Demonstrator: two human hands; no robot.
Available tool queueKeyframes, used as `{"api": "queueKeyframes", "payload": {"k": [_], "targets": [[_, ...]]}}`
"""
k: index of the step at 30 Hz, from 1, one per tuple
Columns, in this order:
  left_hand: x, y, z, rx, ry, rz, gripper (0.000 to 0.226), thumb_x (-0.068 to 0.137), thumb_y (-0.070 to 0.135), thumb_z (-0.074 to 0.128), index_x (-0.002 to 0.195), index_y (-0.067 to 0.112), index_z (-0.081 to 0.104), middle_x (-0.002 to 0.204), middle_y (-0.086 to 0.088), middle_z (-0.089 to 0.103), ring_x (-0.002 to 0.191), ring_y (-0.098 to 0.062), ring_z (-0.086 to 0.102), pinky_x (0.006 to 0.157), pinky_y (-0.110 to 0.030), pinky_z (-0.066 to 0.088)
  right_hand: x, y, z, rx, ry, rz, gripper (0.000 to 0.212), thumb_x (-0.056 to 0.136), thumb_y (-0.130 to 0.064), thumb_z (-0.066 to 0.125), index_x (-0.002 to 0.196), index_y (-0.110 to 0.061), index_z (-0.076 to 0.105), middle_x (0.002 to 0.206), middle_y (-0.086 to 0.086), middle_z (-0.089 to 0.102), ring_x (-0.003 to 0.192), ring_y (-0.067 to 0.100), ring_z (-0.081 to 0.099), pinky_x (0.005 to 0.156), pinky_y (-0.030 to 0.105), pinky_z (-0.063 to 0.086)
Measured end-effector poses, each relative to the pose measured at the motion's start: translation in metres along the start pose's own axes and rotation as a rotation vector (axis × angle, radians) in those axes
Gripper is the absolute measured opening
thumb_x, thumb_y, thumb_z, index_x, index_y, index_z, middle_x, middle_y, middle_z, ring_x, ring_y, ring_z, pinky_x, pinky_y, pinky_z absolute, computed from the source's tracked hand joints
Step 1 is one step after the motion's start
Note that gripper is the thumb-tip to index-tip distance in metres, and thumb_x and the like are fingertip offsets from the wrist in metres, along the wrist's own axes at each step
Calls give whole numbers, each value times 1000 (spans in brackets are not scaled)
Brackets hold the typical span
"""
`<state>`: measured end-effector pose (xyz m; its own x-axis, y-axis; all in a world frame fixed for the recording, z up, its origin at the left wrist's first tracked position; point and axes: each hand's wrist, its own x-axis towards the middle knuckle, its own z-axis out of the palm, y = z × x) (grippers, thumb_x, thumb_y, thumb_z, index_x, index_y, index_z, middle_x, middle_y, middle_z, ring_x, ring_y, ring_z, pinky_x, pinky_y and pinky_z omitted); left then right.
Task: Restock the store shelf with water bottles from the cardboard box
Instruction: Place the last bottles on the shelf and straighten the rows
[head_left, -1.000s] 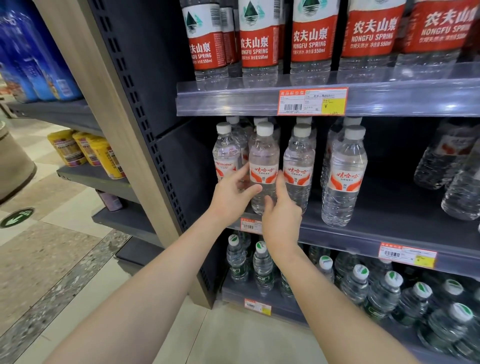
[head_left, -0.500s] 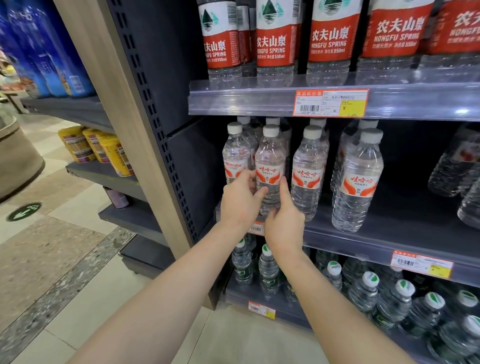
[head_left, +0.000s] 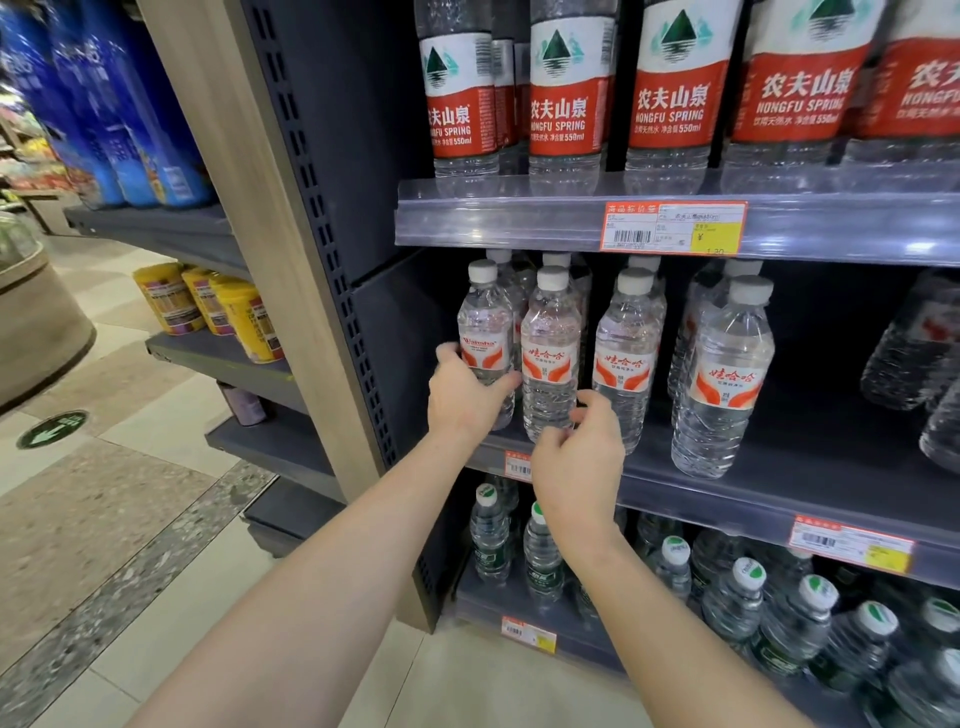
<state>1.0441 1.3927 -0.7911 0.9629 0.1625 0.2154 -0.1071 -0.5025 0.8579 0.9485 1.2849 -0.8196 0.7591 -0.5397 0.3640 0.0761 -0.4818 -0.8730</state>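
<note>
A shopworker faces up water on the middle shelf (head_left: 727, 480)

Left hand (head_left: 464, 400) grasps the leftmost bottle (head_left: 484, 343), upright at the shelf's front; right hand (head_left: 576, 457), fingers loosely curled, empty, hovers just right

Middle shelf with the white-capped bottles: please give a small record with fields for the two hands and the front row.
left hand: wrapped around leftmost front bottle, grip closed
right hand: fingers curled at base of second bottle, grip unclear
front row: four bottles upright on middle shelf
cardboard box: not in view
</note>
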Motion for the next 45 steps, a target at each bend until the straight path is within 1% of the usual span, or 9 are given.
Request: {"api": "queueKeyframes", "payload": {"k": [5, 11, 19, 23, 27, 33, 37, 42, 45], "targets": [[-5, 0, -6, -137, 104, -56, 62, 75, 34, 94, 116, 18, 51, 96, 8, 70, 86, -5, 68, 65, -19, 48, -2, 0, -5, -12, -21, -4, 40, 92, -8, 55, 132, -16, 53, 118, -2, 61, 101, 19, 63, 81, 30, 47], [-16, 0, -30, -293, 209, -38, 53, 80, 33, 90, 116, 20, 54, 87, 10, 73, 81, -7, 71, 67, -18, 48, -12, -9, 2, 83, -170, -83, 35, 92, -6, 53, 123, -21, 60, 100, -12, 64, 89, 12, 63, 86, 41, 55], [-31, -11, -66, -478, -124, -23, 51, 84, 5, 87, 123, 18, 56, 102, -4, 82, 97, -20, 79, 87, -34, 62, -16, -30, 16, -132, -227, -333, 46, 101, -11, 52, 146, -12, 46, 137, 5, 55, 128, 22, 51, 103, 39, 47], [-33, -18, -79, -501, -278, -51, 54, 87, -2, 82, 131, 13, 55, 110, -6, 81, 106, -24, 78, 102, -46, 58, -10, -35, 16, 131, -431, -158, 56, 103, -20, 54, 157, -19, 37, 152, -2, 49, 139, 13, 47, 115, 40, 42], [-26, -20, -99, -551, -467, -98, 54, 91, -4, 75, 138, 10, 52, 124, -15, 76, 118, -33, 72, 108, -47, 54, 9, -37, 1, 655, -757, 97, 50, 104, -13, 57, 150, -32, 50, 142, -9, 63, 127, 6, 61, 112, 39, 47], [-23, -20, -104, -521, -670, -82, 50, 101, -4, 59, 149, 8, 52, 138, -16, 69, 129, -36, 65, 103, -35, 58, 9, -28, 6, 685, -847, 173, 47, 105, -28, 58, 149, -40, 47, 133, -9, 69, 128, 11, 62, 113, 44, 45], [-22, -14, -105, -454, -721, -28, 46, 103, -6, 51, 146, 8, 56, 140, -14, 68, 128, -28, 66, 99, -30, 56, 4, -27, 12, 669, -716, 135, 54, 93, -37, 74, 144, -25, 59, 134, -6, 69, 131, 14, 60, 111, 47, 47], [-21, -17, -101, -330, -534, 94, 49, 102, 8, 65, 148, 23, 61, 138, -9, 70, 132, -28, 64, 116, -43, 47, -1, -29, 21, 613, -425, 20, 41, 91, -22, 77, 124, -42, 66, 121, -21, 72, 119, -2, 64, 107, 34, 50], [-31, -10, -91, -270, -443, 122, 48, 104, 14, 65, 148, 33, 61, 132, 2, 72, 124, -18, 68, 109, -34, 52, -4, -31, 24, 588, -317, 2, 45, 88, -23, 81, 115, -53, 60, 111, -35, 70, 112, -13, 62, 99, 20, 48]]}}
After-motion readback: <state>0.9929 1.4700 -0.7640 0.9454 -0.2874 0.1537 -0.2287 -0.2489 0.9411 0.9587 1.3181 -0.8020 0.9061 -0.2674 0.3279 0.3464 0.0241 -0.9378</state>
